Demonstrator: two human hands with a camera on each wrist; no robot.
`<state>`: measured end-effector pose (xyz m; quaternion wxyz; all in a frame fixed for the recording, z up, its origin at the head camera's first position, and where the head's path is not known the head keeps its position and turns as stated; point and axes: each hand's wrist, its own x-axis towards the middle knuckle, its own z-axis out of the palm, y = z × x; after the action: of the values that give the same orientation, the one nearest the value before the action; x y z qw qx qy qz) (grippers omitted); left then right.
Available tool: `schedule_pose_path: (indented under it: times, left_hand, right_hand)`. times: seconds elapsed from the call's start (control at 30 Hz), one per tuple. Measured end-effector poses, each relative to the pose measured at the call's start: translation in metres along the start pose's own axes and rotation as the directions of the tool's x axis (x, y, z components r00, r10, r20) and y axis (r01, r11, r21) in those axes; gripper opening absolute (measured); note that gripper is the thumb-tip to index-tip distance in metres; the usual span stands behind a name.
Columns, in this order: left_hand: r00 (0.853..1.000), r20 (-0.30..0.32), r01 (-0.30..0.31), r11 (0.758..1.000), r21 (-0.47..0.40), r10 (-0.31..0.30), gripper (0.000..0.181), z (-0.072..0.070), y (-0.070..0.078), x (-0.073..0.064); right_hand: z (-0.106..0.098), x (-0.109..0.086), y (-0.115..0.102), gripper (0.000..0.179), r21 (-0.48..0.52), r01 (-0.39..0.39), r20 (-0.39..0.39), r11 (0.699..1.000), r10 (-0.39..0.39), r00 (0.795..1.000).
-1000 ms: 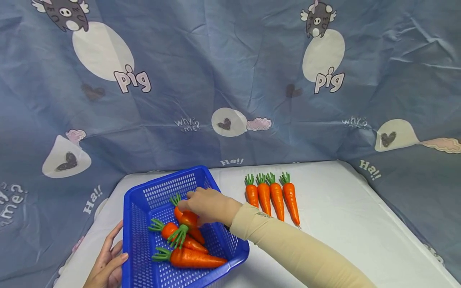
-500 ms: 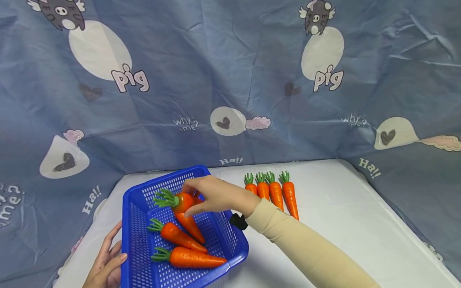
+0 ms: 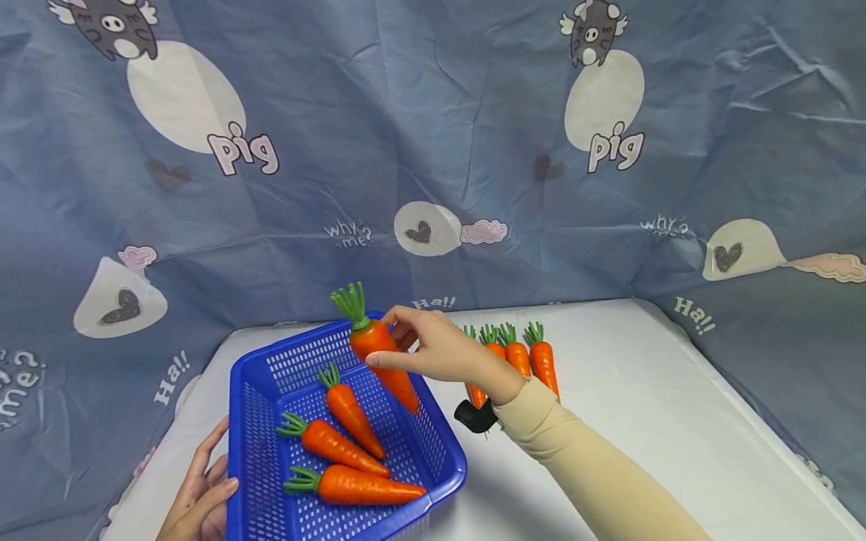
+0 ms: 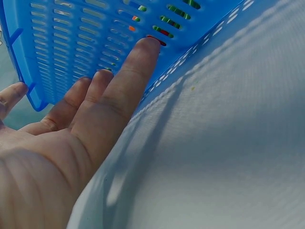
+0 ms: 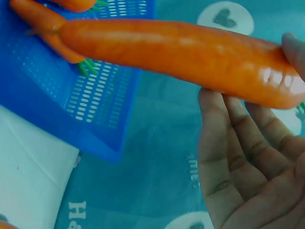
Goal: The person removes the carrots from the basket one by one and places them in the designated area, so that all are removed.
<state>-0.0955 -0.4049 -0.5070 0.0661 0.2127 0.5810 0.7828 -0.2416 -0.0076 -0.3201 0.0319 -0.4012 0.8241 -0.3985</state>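
Above the blue basket (image 3: 440, 485), my right hand (image 3: 446, 346) pinches an orange carrot (image 3: 374, 342) between thumb and fingers. That carrot tilts, green top up and tip toward the basket's right wall; in the right wrist view its body (image 5: 186, 52) spans the frame. Three more carrots lie on the basket floor: one at the back (image 3: 353, 417), one in the middle (image 3: 341, 448) and one in front (image 3: 368, 486). My left hand (image 3: 199, 492) touches the basket's left side from outside. In the left wrist view its fairly straight fingers (image 4: 131, 76) rest against the slotted wall.
Right of the basket, several carrots (image 3: 543, 364) lie side by side on the white table (image 3: 649, 421), tops toward the back; my right forearm partly covers them. A blue printed cloth (image 3: 433, 135) hangs behind the table. A black strap-like piece (image 3: 475, 415) sits under my right wrist.
My right hand has lifted a carrot from the pile in the basket and moved up and to the right, turning its green top upward. The left hand has stayed against the basket.
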Motion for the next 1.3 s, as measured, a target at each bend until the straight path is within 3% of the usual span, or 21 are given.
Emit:
schedule_pose_path:
  times: [0.2,0.6,0.83,1.1,1.3]
  left_hand:
    - [0.999,-0.032,0.035,0.999,0.028,-0.034,0.079,-0.001,0.0,-0.001]
    - [1.0,-0.028,0.0,1.0,0.021,0.001,0.079,0.001,0.0,0.001]
    - [0.999,0.02,-0.037,0.999,-0.023,0.038,0.08,0.003,-0.001,0.002]
    - [1.0,0.008,-0.018,1.0,-0.013,0.018,0.08,0.0,-0.001,0.001]
    - [1.0,-0.024,0.002,1.0,0.014,-0.002,0.08,0.001,-0.001,0.001]
  right_hand:
    - [-0.014,-0.017,0.009,0.036,0.05,-0.082,-0.096,0.995,0.087,0.992]
    - [-0.04,-0.059,0.031,0.039,0.143,-0.212,-0.219,0.967,0.24,0.946]
    - [-0.047,-0.088,0.047,0.046,0.244,-0.267,-0.227,0.932,0.322,0.919]
    - [-0.046,-0.12,0.058,0.044,0.283,-0.336,-0.219,0.899,0.401,0.889]
    - [-0.029,-0.143,0.066,0.047,0.312,-0.398,-0.168,0.863,0.463,0.87]
